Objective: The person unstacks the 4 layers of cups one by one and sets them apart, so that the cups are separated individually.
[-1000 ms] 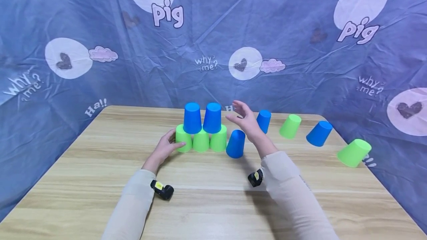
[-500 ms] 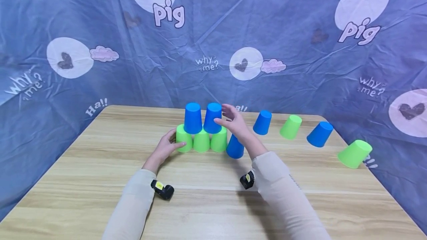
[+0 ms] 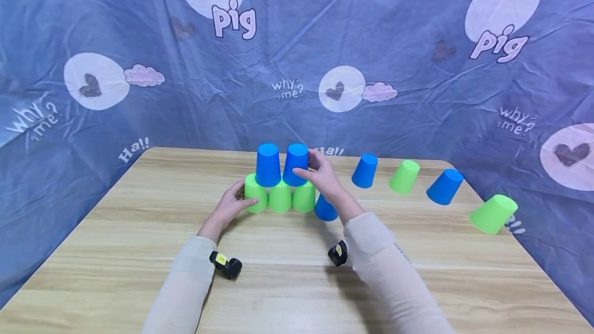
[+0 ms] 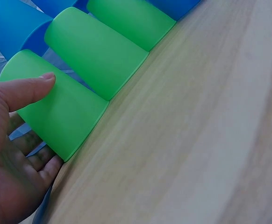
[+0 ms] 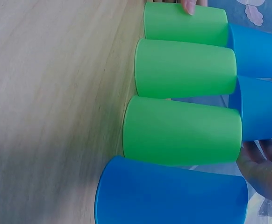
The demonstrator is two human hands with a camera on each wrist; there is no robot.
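Three upside-down green cups stand in a row: a left one (image 3: pixel 253 189), a middle one (image 3: pixel 280 198) and a right one (image 3: pixel 303 199). Two blue cups, the left (image 3: pixel 268 165) and the right (image 3: pixel 295 159), sit upside down on top, each bridging two green ones. My left hand (image 3: pixel 228 205) holds the left green cup, thumb (image 4: pixel 35 87) on its front and fingers behind. Around the upper right blue cup goes my right hand (image 3: pixel 326 177), thumb in front, fingers on the far side. Below that hand, another blue cup (image 5: pixel 173 193) stands beside the row, partly hidden in the head view.
Farther right on the wooden table (image 3: pixel 278 293) stand a blue cup (image 3: pixel 365 171), a green cup (image 3: pixel 405 177), a second blue cup (image 3: pixel 444 187) and a green cup (image 3: pixel 493 214), spaced apart. A patterned blue cloth (image 3: pixel 371 30) hangs behind the table.
My right hand has moved left from beside the stack and taken hold of the upper right blue cup. The left hand stays on the left green cup, and the cups have not moved.
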